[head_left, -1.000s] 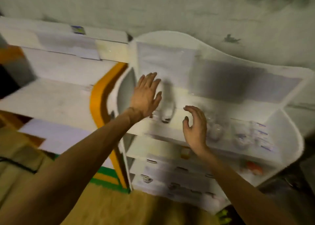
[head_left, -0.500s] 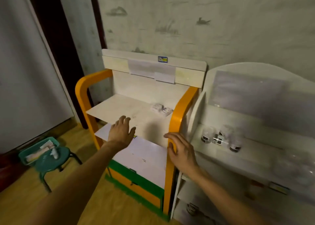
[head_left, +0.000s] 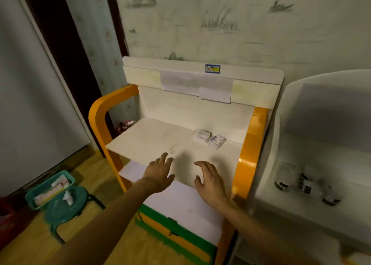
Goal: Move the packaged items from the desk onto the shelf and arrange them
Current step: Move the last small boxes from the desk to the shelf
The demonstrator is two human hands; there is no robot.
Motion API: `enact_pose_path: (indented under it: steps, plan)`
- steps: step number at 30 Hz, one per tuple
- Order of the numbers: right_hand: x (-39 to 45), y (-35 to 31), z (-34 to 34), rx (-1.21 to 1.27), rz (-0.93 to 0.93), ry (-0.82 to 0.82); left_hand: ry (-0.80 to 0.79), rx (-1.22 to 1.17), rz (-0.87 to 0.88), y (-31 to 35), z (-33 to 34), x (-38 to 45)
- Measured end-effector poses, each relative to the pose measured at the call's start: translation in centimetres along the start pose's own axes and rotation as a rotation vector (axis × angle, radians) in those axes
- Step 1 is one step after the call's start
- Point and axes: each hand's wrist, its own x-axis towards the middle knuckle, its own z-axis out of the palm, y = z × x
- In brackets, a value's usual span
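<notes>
Two small clear-wrapped packaged items lie side by side near the back right of the white desk top, which has orange side rails. My left hand hovers over the desk's front edge, fingers spread and empty. My right hand hovers beside it, fingers loosely bent and empty. Both hands are well short of the packages. The white shelf stands to the right, with several small packaged items sitting on its upper level.
A green stool carrying a green basket of packets stands on the wooden floor at the left. A dark doorway and a pale door are behind it. The desk has a green and orange drawer front below.
My view swung left from the shelf to the desk. Both hands left the shelf and now hover over the desk's front edge, the right one off the orange rail.
</notes>
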Motion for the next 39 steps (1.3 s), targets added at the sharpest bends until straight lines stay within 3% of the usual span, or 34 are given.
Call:
enact_pose_path:
  steps: [7, 10, 15, 22, 29, 33, 39]
  plan:
    - [15.4, -0.6, 3.2, 0.086, 0.364, 0.145, 0.038, -0.021, 0.027, -5.2, -4.5, 12.1]
    - [19.7, 0.5, 3.7, 0.046, 0.426, 0.194, 0.059, -0.055, 0.088, -5.3, -4.6, 15.8]
    - [19.3, 4.3, 5.7, -0.131, 0.586, 0.101, -0.011, -0.046, 0.169, -5.3, -3.0, 19.5]
    - [20.7, 7.8, 6.1, -0.164, 0.743, 0.084, -0.006, -0.185, 0.325, -2.1, -2.1, 26.4]
    - [21.8, 9.4, 7.4, -0.306, 0.750, 0.132, -0.074, -0.191, 0.499, -0.5, 0.3, 30.7]
    - [22.3, 10.2, 7.4, -0.344, 0.719, 0.270, -0.112, -0.209, 0.494, -1.2, 2.1, 33.4]
    - [22.4, 9.1, 8.4, -0.467, 0.783, 0.117, -0.089, -0.386, 0.431, -2.7, 4.9, 34.0]
